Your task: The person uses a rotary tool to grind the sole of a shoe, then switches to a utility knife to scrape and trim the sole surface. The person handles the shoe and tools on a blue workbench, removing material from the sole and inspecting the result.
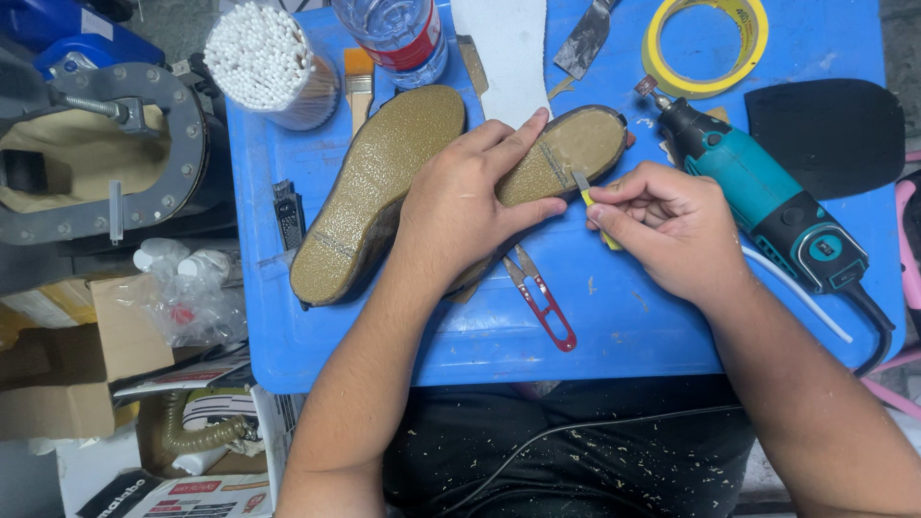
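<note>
Left hand [470, 206] presses flat on the tan shoe sole [384, 182], which lies sole-up on the blue table [480, 336]. Right hand [667, 225] pinches a yellow-handled blade [590, 203] at the heel edge. Sound practice: firm hold, shallow strokes away from the fingers. The blade tip is small and apparently touching; mid-sole is hidden under the left hand

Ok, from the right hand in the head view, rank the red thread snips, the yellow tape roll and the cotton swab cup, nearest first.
From the right hand:
1. Red thread snips, just lower left of it.
2. Yellow tape roll, above at the stool's far edge.
3. Cotton swab cup, far upper left.
</note>
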